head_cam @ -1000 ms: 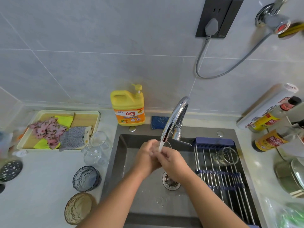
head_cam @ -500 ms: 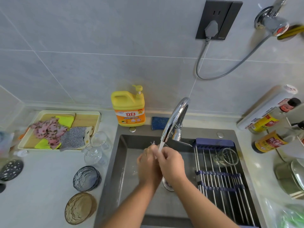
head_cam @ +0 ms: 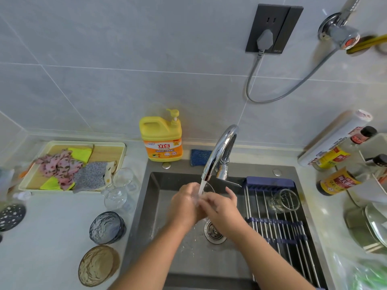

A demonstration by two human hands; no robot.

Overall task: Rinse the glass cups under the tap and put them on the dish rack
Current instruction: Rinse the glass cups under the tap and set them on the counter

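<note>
Over the middle of the sink (head_cam: 150, 206), under the chrome tap (head_cam: 219, 151), both hands meet in the running water (head_cam: 201, 186). The left hand (head_cam: 184, 206) is curled around one glass cup (head_cam: 210, 189), which is mostly hidden; only a part of its rim shows beside the stream. The right hand (head_cam: 222, 210) is against the same cup from the other side, with one finger lifted, but I cannot tell whether it grips the cup or only touches it.

Across the right half of the sink lies one roll-up dish rack (head_cam: 276, 225), and one rack cup (head_cam: 283, 200) rests on its far end, apparently on its side. Left of the sink, on the counter (head_cam: 52, 237), there are two more clear cups, the farther cup (head_cam: 123, 177) just beside the nearer cup (head_cam: 116, 197). Also left of the sink, closer to the person, stand two textured glass bowls: one blue-grey bowl (head_cam: 106, 227) and one amber bowl (head_cam: 97, 264). Behind the sink stand one yellow detergent bottle (head_cam: 161, 139) and one blue sponge (head_cam: 200, 156). Far left of the sink, one tray (head_cam: 117, 147) holds several cloths (head_cam: 69, 170).
</note>
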